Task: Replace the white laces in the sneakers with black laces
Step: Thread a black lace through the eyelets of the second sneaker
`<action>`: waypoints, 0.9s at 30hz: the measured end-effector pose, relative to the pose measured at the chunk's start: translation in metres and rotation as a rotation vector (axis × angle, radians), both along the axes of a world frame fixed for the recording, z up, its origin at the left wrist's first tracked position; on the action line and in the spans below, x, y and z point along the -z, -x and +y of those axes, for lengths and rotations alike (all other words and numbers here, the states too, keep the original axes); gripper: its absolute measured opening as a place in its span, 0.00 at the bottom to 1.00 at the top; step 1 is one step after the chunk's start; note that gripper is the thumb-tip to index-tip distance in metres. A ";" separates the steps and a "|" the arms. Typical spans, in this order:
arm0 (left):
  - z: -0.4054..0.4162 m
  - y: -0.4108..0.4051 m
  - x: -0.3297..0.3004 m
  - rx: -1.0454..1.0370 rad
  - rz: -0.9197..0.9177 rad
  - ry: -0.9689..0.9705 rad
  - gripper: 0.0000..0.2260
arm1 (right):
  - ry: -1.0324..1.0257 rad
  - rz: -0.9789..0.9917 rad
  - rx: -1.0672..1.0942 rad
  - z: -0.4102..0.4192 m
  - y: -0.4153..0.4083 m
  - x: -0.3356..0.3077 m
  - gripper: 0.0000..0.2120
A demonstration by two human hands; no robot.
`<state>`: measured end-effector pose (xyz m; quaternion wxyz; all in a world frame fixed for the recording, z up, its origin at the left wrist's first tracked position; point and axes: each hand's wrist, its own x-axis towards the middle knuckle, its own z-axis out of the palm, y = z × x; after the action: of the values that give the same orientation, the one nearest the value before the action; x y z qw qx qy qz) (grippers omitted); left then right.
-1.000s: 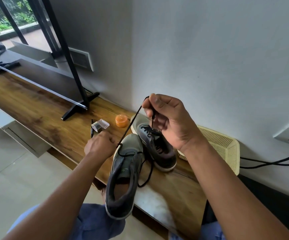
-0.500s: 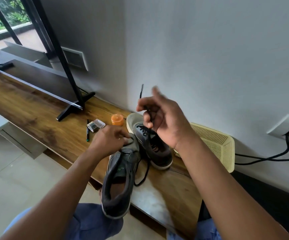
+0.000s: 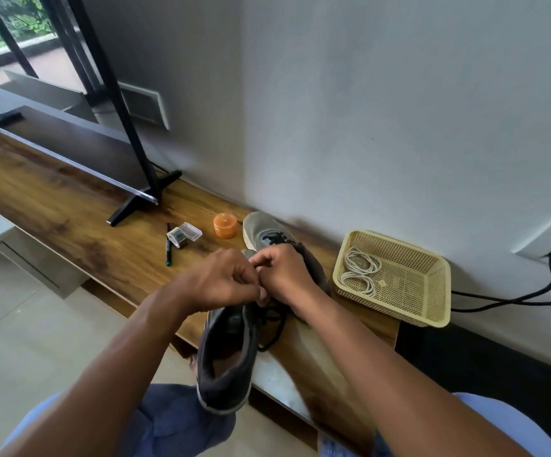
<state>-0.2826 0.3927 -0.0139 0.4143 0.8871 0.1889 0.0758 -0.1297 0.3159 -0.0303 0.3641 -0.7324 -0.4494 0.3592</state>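
Your left hand (image 3: pixel 224 278) and right hand (image 3: pixel 284 275) meet over the near grey sneaker (image 3: pixel 226 354), fingers curled tight and pinching at its black lace (image 3: pixel 272 328); what each pinches is hidden; a loop hangs below your grip; the second sneaker (image 3: pixel 264 230) lies just beyond your right hand; white laces (image 3: pixel 360 268) sit coiled in the yellow basket (image 3: pixel 409 291), right of your grip.

Grey wall (image 3: pixel 399 110), wooden bench (image 3: pixel 69 206), perhaps tiled floor (image 3: pixel 20 324).
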 end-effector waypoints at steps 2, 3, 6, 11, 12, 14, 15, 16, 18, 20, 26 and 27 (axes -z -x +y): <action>0.003 0.005 -0.001 -0.044 -0.069 -0.027 0.11 | -0.025 -0.040 -0.051 0.002 0.002 0.004 0.12; 0.005 0.008 -0.002 -0.085 -0.100 -0.017 0.12 | -0.033 -0.079 -0.084 0.005 0.003 0.006 0.12; 0.010 0.014 -0.005 -0.337 -0.118 -0.062 0.11 | 0.039 -0.237 -0.194 0.009 0.010 0.011 0.08; 0.017 0.025 0.013 -0.495 0.417 -0.002 0.03 | -0.047 -0.445 -0.276 0.004 0.020 0.024 0.05; 0.017 0.027 0.016 -0.440 0.519 0.104 0.05 | -0.054 -0.474 -0.265 0.004 0.021 0.026 0.05; 0.015 0.028 0.021 -0.385 0.598 0.241 0.11 | -0.078 -0.526 -0.231 0.005 0.023 0.031 0.07; 0.012 0.026 0.022 -0.381 0.614 0.205 0.12 | -0.094 -0.540 -0.211 0.005 0.024 0.033 0.07; 0.009 0.023 0.021 -0.385 0.647 0.099 0.13 | -0.102 -0.547 -0.187 0.005 0.025 0.034 0.06; 0.002 0.016 0.025 -0.447 0.707 -0.181 0.14 | -0.104 -0.543 -0.139 0.006 0.028 0.035 0.06; -0.008 0.008 0.026 -0.546 0.686 -0.321 0.14 | -0.082 -0.548 -0.128 0.007 0.031 0.037 0.06; -0.022 -0.002 0.029 -0.669 0.552 -0.439 0.09 | -0.069 -0.592 -0.083 0.011 0.034 0.047 0.05; -0.019 0.000 0.031 -0.681 0.530 -0.421 0.08 | -0.086 -0.583 -0.077 0.010 0.034 0.047 0.05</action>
<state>-0.2822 0.3736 -0.0454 0.1149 0.8281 0.5484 0.0148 -0.1638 0.3255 -0.0777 0.2366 -0.7710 -0.5773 0.1276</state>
